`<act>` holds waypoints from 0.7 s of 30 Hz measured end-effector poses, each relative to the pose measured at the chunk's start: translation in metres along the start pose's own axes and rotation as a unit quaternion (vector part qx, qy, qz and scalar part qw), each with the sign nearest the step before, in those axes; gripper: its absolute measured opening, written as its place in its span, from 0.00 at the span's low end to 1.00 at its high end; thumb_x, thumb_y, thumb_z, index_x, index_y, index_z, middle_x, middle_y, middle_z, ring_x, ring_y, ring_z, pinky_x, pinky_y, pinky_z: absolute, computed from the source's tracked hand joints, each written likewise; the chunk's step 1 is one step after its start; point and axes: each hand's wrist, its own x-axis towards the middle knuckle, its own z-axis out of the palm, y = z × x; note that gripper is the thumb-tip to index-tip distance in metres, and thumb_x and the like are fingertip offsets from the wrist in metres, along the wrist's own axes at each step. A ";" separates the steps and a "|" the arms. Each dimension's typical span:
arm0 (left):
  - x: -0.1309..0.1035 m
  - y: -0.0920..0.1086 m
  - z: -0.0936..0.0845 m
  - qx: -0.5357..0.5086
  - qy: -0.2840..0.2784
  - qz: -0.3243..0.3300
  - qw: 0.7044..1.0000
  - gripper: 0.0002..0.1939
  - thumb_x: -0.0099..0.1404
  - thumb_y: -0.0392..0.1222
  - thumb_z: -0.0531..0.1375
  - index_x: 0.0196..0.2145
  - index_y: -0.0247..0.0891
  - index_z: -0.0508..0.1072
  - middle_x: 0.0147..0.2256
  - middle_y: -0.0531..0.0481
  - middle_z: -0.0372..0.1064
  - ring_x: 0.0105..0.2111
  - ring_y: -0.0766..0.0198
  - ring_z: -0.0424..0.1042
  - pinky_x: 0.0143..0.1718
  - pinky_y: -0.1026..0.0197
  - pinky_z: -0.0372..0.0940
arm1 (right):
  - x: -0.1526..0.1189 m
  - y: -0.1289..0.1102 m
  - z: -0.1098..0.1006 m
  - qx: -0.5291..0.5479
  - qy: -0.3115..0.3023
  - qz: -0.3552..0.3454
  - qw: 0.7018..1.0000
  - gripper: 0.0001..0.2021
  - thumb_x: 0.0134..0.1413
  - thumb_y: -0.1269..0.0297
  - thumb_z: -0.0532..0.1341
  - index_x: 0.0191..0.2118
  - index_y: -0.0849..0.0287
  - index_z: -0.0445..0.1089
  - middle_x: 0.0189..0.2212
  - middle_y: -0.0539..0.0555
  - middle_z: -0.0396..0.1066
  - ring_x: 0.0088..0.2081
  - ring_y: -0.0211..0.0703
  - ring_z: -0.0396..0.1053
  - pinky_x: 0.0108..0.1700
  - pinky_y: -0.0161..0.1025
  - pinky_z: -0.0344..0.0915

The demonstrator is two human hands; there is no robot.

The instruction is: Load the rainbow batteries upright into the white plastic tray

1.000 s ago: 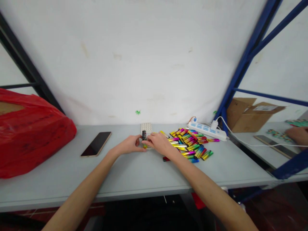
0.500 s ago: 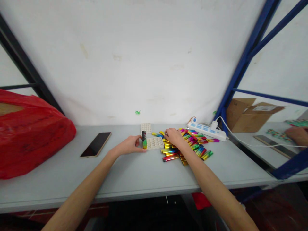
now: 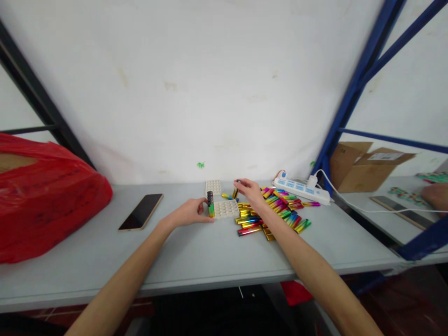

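A white tray with rows of round holes (image 3: pixel 227 208) lies on the grey table, with several shiny lighters (image 3: pixel 210 205) upright in its left end. My left hand (image 3: pixel 191 211) is at that end, thumb and fingers around the tray's edge beside the lighters. Between the thumb and fingertips of my right hand (image 3: pixel 249 190) is a lighter (image 3: pixel 235 190), held nearly upright above the tray's back right corner. To the right lies a loose pile of multicoloured metallic lighters (image 3: pixel 280 210), partly hidden by my right forearm.
A second white tray (image 3: pixel 213 187) lies by the wall. A phone (image 3: pixel 142 212) and a red plastic bag (image 3: pixel 52 196) are on the left. A power strip (image 3: pixel 303 189) with a white cable is at the back right. Beyond the blue frame are a cardboard box (image 3: pixel 367 170) and another person's hand (image 3: pixel 436 196).
My right hand has come up from the pile with a lighter in its fingers, now turned nearly upright. My left hand stays at the tray's left end.
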 end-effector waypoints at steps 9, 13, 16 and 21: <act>0.000 0.001 0.000 0.001 -0.005 0.006 1.000 0.33 0.49 0.69 0.64 0.39 0.38 0.69 0.28 0.54 0.68 0.27 0.62 0.66 0.27 0.63 0.55 | -0.018 -0.014 0.014 0.052 -0.147 0.063 0.986 0.20 0.58 0.40 0.56 0.41 0.51 0.61 0.22 0.41 0.60 0.19 0.32 0.56 0.25 0.31 0.61; 0.000 0.001 0.000 0.002 -0.002 0.010 1.000 0.33 0.49 0.70 0.64 0.40 0.38 0.69 0.28 0.54 0.68 0.27 0.62 0.67 0.27 0.63 0.56 | -0.022 -0.012 0.021 -0.140 -0.114 -0.030 0.983 0.20 0.61 0.42 0.53 0.33 0.55 0.62 0.18 0.41 0.51 0.19 0.33 0.48 0.23 0.31 0.47; 0.000 0.001 -0.001 0.006 -0.001 0.009 1.000 0.34 0.49 0.70 0.64 0.40 0.38 0.69 0.28 0.54 0.68 0.27 0.62 0.67 0.28 0.62 0.56 | -0.026 -0.009 0.027 -0.302 -0.041 -0.144 0.941 0.24 0.61 0.45 0.55 0.21 0.57 0.56 0.17 0.44 0.50 0.22 0.33 0.50 0.26 0.34 0.45; 0.000 0.001 0.000 0.005 0.000 0.014 1.000 0.33 0.50 0.70 0.64 0.40 0.38 0.69 0.28 0.54 0.68 0.27 0.62 0.67 0.27 0.63 0.56 | -0.033 -0.006 0.035 -0.373 -0.028 -0.153 0.915 0.22 0.60 0.55 0.55 0.18 0.58 0.55 0.16 0.44 0.49 0.22 0.33 0.49 0.27 0.36 0.42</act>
